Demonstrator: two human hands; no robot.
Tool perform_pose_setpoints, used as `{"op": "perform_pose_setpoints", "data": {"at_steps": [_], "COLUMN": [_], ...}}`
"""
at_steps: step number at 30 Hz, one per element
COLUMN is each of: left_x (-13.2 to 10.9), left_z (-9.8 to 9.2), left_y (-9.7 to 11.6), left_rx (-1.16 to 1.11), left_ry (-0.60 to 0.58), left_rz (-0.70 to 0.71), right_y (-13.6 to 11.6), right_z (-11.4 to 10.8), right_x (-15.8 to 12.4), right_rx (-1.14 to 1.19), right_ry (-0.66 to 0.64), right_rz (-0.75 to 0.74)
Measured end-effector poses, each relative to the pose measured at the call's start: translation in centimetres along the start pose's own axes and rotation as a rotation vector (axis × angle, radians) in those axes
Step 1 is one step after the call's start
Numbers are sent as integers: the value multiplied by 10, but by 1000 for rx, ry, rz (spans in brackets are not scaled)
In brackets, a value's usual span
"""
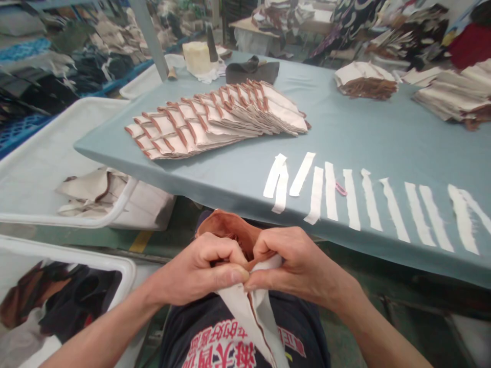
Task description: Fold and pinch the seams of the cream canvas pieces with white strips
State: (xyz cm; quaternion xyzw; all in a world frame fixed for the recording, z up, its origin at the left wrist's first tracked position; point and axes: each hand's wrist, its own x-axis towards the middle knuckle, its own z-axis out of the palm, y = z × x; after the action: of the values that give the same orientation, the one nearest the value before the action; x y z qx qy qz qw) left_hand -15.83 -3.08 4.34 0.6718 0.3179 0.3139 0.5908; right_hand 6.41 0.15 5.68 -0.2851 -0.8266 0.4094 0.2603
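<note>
Both my hands pinch one brown-and-white leather piece [245, 301] in front of my chest, below the table's near edge. My left hand [199, 268] grips it with curled fingers, thumb pressed on the white lining. My right hand [295, 263] is closed on the same piece, fingertips meeting the left thumb. The brown part [226, 227] bulges up behind my knuckles. The white lining hangs down over my dark shirt.
The grey-blue table [345, 128] carries a fanned row of similar white pieces with brown edging [215, 120], several white tape strips [356, 197] along the near edge, and stacks of pieces [366, 79] far right. White bins [46, 153] with material stand at left.
</note>
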Motion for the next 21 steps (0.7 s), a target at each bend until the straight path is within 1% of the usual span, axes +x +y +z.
{"op": "perform_pose_setpoints", "data": {"at_steps": [3, 6, 9, 11, 12, 14, 16, 19, 21], "left_x": [1, 3, 3, 1, 0, -1, -3, -6, -9], "left_z": [-2, -3, 2, 10, 16, 28, 39, 52, 59], "left_y": [4, 10, 13, 13, 12, 11, 12, 14, 13], "left_rx": [54, 250, 505, 592, 596, 558, 504, 468, 451], "left_ry": [-1, 2, 34, 70, 80, 82, 54, -74, -181], "left_rz": [24, 84, 214, 306, 344, 408, 466, 513, 489], "right_y": [-4, -9, -8, 0, 5, 16, 25, 29, 27], "right_z": [3, 1, 0, 2, 5, 13, 22, 35, 40], "right_x": [0, 0, -1, -2, -3, -6, -9, -15, -18], "right_rx": [33, 82, 143, 217, 238, 242, 228, 261, 276], "right_ry": [14, -19, -36, -35, -23, 59, 199, 368, 436], "right_rz": [-38, -16, 25, 26, -1, -98, -198, -248, -254]}}
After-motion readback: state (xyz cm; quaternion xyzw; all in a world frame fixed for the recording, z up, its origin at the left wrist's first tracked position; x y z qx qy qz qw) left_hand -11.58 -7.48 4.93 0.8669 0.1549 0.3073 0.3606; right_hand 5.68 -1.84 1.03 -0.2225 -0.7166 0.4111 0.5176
